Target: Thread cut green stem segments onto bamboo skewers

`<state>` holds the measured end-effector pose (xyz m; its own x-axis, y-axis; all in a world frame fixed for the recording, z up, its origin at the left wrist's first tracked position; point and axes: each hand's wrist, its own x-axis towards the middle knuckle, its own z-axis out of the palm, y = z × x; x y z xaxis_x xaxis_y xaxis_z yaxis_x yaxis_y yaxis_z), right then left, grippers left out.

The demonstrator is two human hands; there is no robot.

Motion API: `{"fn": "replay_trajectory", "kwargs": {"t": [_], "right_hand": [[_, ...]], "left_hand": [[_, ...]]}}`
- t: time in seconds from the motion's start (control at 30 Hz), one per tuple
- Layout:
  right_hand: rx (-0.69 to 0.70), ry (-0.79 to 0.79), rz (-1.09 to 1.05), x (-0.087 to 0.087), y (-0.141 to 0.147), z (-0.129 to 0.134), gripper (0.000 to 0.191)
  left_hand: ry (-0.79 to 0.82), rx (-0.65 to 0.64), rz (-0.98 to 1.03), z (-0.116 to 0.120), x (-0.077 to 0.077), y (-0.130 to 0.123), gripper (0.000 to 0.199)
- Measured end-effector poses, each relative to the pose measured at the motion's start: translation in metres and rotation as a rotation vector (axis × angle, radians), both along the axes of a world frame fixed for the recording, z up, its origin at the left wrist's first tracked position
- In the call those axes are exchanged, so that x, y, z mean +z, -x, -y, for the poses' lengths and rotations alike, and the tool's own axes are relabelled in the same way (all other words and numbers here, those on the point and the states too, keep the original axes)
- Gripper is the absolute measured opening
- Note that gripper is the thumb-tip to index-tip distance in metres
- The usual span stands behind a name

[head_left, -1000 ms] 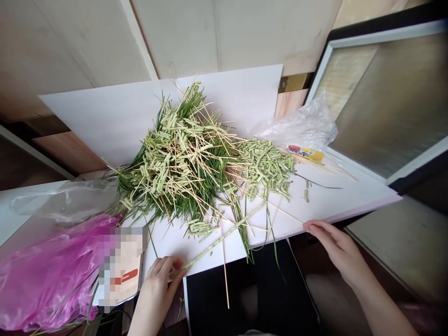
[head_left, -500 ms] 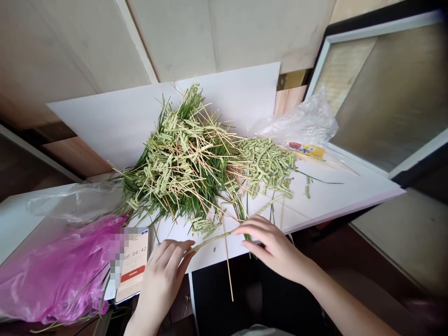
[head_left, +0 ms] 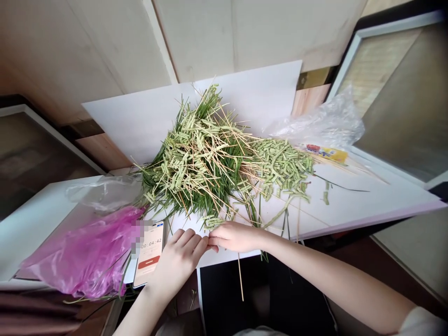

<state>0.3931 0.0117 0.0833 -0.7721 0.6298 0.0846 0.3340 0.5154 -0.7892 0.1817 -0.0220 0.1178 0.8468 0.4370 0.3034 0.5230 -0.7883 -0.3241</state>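
Observation:
At the front edge of the white table, my left hand [head_left: 185,252] and my right hand [head_left: 227,235] meet with their fingertips together. Both hands are closed, and what they pinch is hidden between the fingers. Just behind them lie some short green bean pieces [head_left: 212,221]. A thin stick [head_left: 240,277] juts over the table edge below my right hand. Farther back rises a big heap of green stems, bean pieces and sticks [head_left: 199,158], with a pile of cut bean pieces [head_left: 283,163] to its right. A long bean [head_left: 280,213] lies right of my right hand.
Left of my left hand are a phone [head_left: 150,254] showing a timer and a pink plastic bag [head_left: 87,252]. A clear bag [head_left: 108,191] lies behind them. Another clear bag [head_left: 325,123] and a yellow packet [head_left: 327,152] are at the back right of the table [head_left: 392,205].
My right hand has moved left to meet my left hand. The long green bean stretched between them no longer shows. The view has shifted, so the table things appear farther right.

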Motion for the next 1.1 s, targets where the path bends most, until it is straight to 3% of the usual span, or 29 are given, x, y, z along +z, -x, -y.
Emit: {"fn": "replay_trajectory", "kwargs": {"t": [0.3,0.5,0.7,0.8,0.93,1.0,1.1], "right_hand": [[-0.005,0.124,0.11,0.003,-0.04,0.003,0.025],[-0.023,0.263,0.202,0.004,-0.062,0.003,0.028],[-0.023,0.335,0.21,0.002,-0.071,-0.003,0.033],[-0.017,0.301,0.205,-0.001,-0.07,-0.007,0.033],[-0.031,0.167,0.183,-0.006,-0.068,-0.007,0.029],[-0.044,0.071,0.168,-0.009,-0.068,-0.002,0.028],[-0.049,-0.098,0.159,-0.018,-0.07,0.007,0.026]], "left_hand": [[0.153,-0.078,-0.061,-0.019,-0.021,-0.028,0.014],[0.248,-0.099,0.015,-0.03,-0.032,-0.039,0.012],[0.176,-0.175,0.042,-0.035,-0.033,-0.045,0.019],[0.128,-0.193,0.021,-0.035,-0.034,-0.047,0.014],[0.179,-0.18,0.042,-0.033,-0.038,-0.05,0.015],[0.279,-0.14,0.114,-0.031,-0.04,-0.05,0.018],[0.613,-0.084,0.243,-0.026,-0.042,-0.051,0.024]]}}
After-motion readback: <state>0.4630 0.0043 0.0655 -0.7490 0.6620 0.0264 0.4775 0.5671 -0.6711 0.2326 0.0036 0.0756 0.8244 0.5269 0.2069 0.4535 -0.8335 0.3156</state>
